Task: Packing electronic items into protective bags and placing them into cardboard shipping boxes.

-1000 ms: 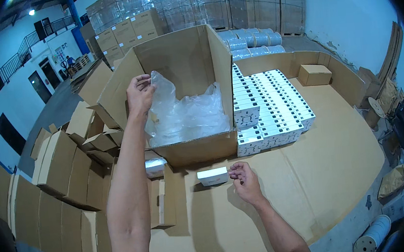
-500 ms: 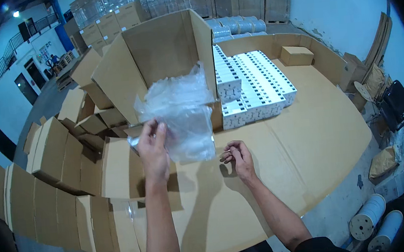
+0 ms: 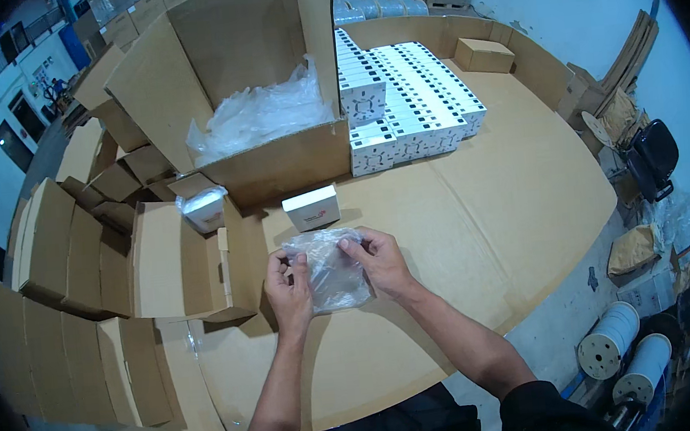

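Observation:
A clear plastic bag (image 3: 334,278) is stretched between my two hands above the cardboard-covered table. My left hand (image 3: 288,290) pinches its upper left edge, thumb on top. At the upper right edge, my right hand (image 3: 378,263) has the film between thumb and fingers. Just beyond the bag stands a small white box (image 3: 312,209) on the table. Farther back, a large open carton (image 3: 275,171) holds a heap of clear plastic bags (image 3: 263,118). To the left, a white box wrapped in plastic (image 3: 204,210) rests in a smaller open carton (image 3: 160,260).
Stacked white boxes with dark squares (image 3: 413,103) stand right of the large carton. A closed brown box (image 3: 484,55) sits at the far right. Several open cartons (image 3: 61,248) crowd the left side. Cable spools (image 3: 609,340) and a black chair (image 3: 652,157) are on the floor at right.
The plastic bag has come down and nearer, away from the large carton. My right hand, empty before, has taken hold of its other side. The view has tilted downward, showing the small white box.

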The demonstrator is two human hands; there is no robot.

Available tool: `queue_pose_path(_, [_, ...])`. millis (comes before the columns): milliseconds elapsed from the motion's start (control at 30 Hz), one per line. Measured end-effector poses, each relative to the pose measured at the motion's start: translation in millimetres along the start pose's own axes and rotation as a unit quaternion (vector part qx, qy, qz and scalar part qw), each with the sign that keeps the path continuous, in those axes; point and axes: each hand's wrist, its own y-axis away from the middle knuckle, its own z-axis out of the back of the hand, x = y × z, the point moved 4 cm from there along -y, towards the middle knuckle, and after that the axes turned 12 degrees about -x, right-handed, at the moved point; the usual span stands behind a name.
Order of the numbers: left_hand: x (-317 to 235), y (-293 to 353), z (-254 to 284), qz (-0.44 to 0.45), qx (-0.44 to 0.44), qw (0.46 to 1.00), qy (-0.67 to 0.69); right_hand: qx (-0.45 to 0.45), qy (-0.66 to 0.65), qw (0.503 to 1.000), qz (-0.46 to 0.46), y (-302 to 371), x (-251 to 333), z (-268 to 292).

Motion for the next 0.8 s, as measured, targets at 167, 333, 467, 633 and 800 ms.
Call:
queue_pose_path(167, [-2.9,-5.4,1.5,0.013,-0.001,1.0,-0.023,-0.006,-0.06,0.998,-0.035,-9.7,-14.1,2.8])
queue_pose_path(333, [-5.4,-3.4,-5.8,-0.014,-0.017,1.0,0.005,-0.044,-0.214,0.973,-0.07,-11.1,-12.8,-1.4])
queue_pose_path(467, [-9.7,-2.7,-0.7,-0.01,-0.011,1.0,-0.003,-0.067,-0.265,0.957,-0.1,-10.4,-10.9,-2.2])
queue_pose_path(633, [-3.8,-9.2,7.5,-0.054,-0.07,0.996,-0.015,0.003,-0.021,0.999,0.039,-1.2,0.1,-9.5])
queue_pose_path(800, [-17.5,-11.1,8.9,0.009,-0.109,0.994,-0.019,0.112,0.075,0.991,-0.017,-4.2,1.5,1.1])
